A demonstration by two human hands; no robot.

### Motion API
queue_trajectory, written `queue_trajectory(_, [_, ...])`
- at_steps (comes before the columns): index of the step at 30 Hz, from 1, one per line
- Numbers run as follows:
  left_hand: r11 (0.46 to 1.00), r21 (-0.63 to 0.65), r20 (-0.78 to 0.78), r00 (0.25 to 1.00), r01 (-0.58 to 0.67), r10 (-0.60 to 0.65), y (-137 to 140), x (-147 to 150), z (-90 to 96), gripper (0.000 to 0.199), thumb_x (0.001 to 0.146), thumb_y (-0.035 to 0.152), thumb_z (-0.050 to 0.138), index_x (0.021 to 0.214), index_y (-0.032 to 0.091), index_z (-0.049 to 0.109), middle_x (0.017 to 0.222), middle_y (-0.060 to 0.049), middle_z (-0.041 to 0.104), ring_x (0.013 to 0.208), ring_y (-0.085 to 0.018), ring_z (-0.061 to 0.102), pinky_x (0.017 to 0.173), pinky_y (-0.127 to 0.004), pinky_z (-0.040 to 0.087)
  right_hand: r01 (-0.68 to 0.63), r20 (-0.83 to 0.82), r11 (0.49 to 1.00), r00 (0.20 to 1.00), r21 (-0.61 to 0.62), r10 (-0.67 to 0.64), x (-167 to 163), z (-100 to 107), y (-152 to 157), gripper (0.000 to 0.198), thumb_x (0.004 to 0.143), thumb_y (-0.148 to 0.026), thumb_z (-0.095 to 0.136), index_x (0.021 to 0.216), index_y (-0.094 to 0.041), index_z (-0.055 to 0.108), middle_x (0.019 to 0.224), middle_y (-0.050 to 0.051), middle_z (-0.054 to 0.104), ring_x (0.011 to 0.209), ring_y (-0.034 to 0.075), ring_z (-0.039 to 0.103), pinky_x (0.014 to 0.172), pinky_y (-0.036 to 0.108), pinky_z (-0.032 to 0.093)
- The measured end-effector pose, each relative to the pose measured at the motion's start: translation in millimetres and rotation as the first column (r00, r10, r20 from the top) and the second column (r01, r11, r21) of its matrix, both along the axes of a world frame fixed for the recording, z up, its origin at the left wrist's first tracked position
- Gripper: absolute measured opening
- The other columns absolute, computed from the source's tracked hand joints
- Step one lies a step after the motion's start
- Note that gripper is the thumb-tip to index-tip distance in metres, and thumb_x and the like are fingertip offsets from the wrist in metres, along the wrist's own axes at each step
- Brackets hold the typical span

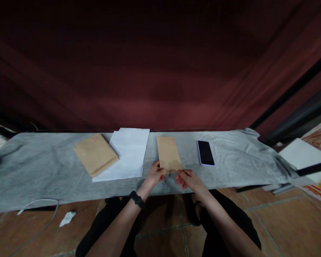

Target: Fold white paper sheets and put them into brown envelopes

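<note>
A brown paper envelope [169,152] lies lengthwise in front of me on the grey cloth, its near end between my hands. My left hand [155,173] is closed on its near left corner, thumb on top. At the near right corner, my right hand [187,178] pinches the edge with thumb and fingertips, the other fingers curled below. To the left is a stack of brown envelopes [95,153], partly resting on a pile of white paper sheets [130,151].
A smartphone [206,152] with a dark screen lies to the right on the grey cloth [235,157]. Behind the bench hangs a dark red curtain [160,78]. A white cable [56,208] droops at the front left; a crumpled tissue [67,218] lies on the tiled floor.
</note>
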State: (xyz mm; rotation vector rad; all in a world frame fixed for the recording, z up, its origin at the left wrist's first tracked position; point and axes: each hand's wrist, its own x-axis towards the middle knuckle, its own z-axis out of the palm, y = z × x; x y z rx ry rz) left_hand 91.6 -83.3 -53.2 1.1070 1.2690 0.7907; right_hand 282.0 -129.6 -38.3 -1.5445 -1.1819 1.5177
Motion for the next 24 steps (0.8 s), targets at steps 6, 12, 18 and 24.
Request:
queue_trajectory(6, [0.999, 0.030, -0.246, 0.969, 0.017, -0.009, 0.5, 2.2, 0.9, 0.031, 0.084, 0.026, 0.065, 0.112, 0.017, 0.053, 0.060, 0.005, 0.061, 0.041, -0.011, 0.054, 0.043, -0.020, 0.041, -0.462, 0.693, 0.723, 0.721, 0.514, -0.032, -10.8, -13.5, -14.9, 0.051, 0.104, -0.042, 0.039, 0.150, -0.022, 0.045, 0.157, 0.008, 0.044, 0.145, 0.025, 0.040, 0.121, 0.048, 0.032])
queue_trajectory(12, [0.929, 0.351, -0.684, 0.710, 0.118, 0.168, -11.8, 1.3, 10.2, 0.021, 0.093, 0.022, 0.054, 0.113, 0.017, 0.059, 0.085, -0.008, 0.070, 0.084, -0.023, 0.070, 0.075, -0.033, 0.053, -0.651, 0.871, 0.603, 0.463, 0.461, -0.165, -15.4, -35.9, -23.4, 0.061, 0.102, -0.040, 0.046, 0.157, -0.017, 0.031, 0.162, 0.011, 0.032, 0.149, 0.025, 0.033, 0.124, 0.045, 0.026])
queue_trajectory(18, [0.588, 0.516, -0.827, 0.541, 0.623, 0.154, 4.1, 18.4, 1.9, 0.044, 0.103, 0.030, 0.032, 0.140, 0.017, 0.052, 0.149, -0.012, 0.052, 0.143, -0.024, 0.042, 0.118, -0.044, 0.034, -0.637, 0.857, 0.591, 0.471, 0.494, -0.209, -16.6, -45.8, -19.1, 0.058, 0.101, -0.045, 0.048, 0.147, -0.011, 0.049, 0.154, 0.015, 0.047, 0.145, 0.027, 0.041, 0.123, 0.045, 0.028])
queue_trajectory(24, [0.620, 0.311, -0.928, 0.371, 0.720, 0.033, 69.1, 47.3, -7.4, 0.056, 0.104, 0.038, 0.024, 0.154, 0.016, 0.036, 0.162, -0.008, 0.035, 0.152, -0.022, 0.026, 0.124, -0.044, 0.021, -0.633, 0.851, 0.591, 0.485, 0.501, -0.201, -16.0, -48.2, -17.6, 0.059, 0.100, -0.046, 0.050, 0.147, -0.011, 0.048, 0.153, 0.016, 0.048, 0.144, 0.028, 0.041, 0.122, 0.046, 0.029])
